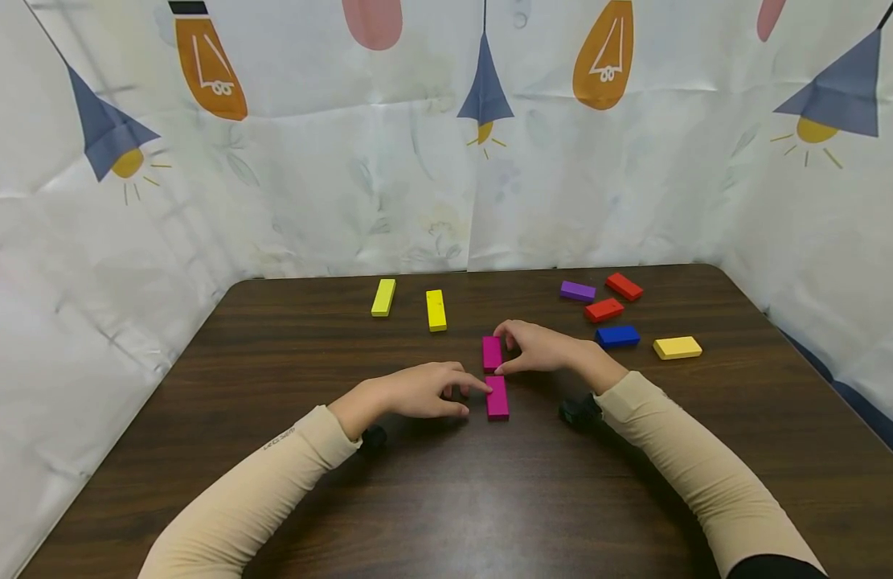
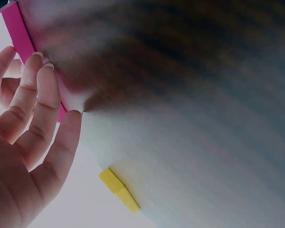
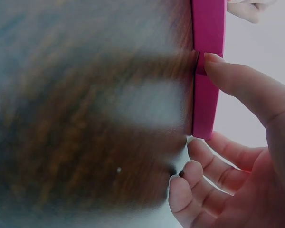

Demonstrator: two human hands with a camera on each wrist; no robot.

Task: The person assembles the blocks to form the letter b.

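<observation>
Two magenta blocks lie end to end in the middle of the table, a far block (image 1: pixel 492 354) and a near block (image 1: pixel 497 399), with at most a narrow gap between them. My right hand (image 1: pixel 540 348) pinches the far block lengthwise, thumb at its near end and index finger at its far end. In the right wrist view the thumb (image 3: pixel 237 78) sits where the two blocks meet. My left hand (image 1: pixel 424 389) is left of the near block, its extended index finger touching that block's upper left edge. Its other fingers (image 2: pixel 47 90) are relaxed and hold nothing.
Two yellow blocks (image 1: pixel 383 297) (image 1: pixel 436 310) lie at the back left. Toward the back right are a purple block (image 1: pixel 578 291), two red blocks (image 1: pixel 624 286) (image 1: pixel 604 310), a blue block (image 1: pixel 617 336) and a light yellow block (image 1: pixel 677 347). A printed curtain (image 1: pixel 309 185) hangs behind the table.
</observation>
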